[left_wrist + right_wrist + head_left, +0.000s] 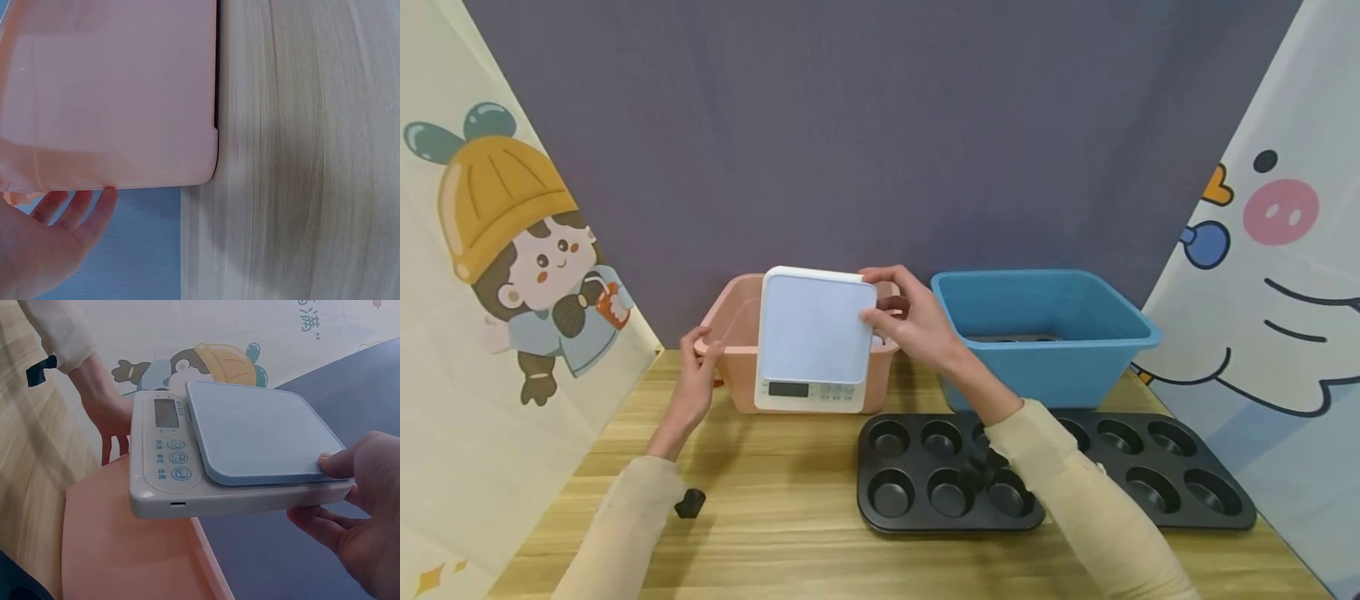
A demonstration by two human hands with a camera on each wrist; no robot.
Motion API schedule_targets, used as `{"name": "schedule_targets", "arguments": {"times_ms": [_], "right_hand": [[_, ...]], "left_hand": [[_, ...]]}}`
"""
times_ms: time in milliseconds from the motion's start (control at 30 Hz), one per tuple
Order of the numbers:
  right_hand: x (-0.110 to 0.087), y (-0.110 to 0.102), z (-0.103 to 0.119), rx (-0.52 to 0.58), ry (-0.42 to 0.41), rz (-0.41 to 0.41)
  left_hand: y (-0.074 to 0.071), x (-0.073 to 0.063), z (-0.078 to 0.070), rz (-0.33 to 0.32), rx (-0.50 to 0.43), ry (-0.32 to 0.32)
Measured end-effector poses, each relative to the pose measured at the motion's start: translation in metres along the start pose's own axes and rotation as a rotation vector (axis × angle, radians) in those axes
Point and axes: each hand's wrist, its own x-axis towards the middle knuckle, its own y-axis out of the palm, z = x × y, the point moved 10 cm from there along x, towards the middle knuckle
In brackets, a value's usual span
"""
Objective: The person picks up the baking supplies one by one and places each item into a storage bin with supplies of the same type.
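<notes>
A white digital kitchen scale (817,333) with a pale platform is tilted up in front of the pink plastic bin (741,379), its display and buttons along the lower edge. My right hand (913,321) holds it by the upper right corner, thumb on the platform and fingers underneath, as the right wrist view also shows. At the bin's left end, my left hand (697,375) grips the rim. In the left wrist view, the fingers (100,215) of that hand press against the bin's side. The scale covers much of the bin's front and inside.
To the right stands a blue plastic bin (1037,371) with something dark inside. Two black muffin tins (951,521) lie before it on the wooden table (760,533), partly behind my right forearm. A grey-blue backdrop (880,133) rises behind the bins, with printed cloths at both sides.
</notes>
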Motion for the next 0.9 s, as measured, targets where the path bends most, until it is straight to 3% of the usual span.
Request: {"name": "schedule_targets", "arguments": {"times_ms": [433,733,900], "right_hand": [[0.018,-0.028,0.018,-0.012,-0.066,-0.093],[0.032,-0.048,0.020,-0.038,-0.119,-0.184],[0.034,-0.056,0.014,-0.061,-0.111,-0.237]], "left_hand": [[0.000,0.003,0.004,0.005,-0.038,-0.044],[0.002,-0.010,-0.027,0.024,-0.063,-0.063],[0.002,-0.002,-0.011,0.014,-0.055,-0.061]]}}
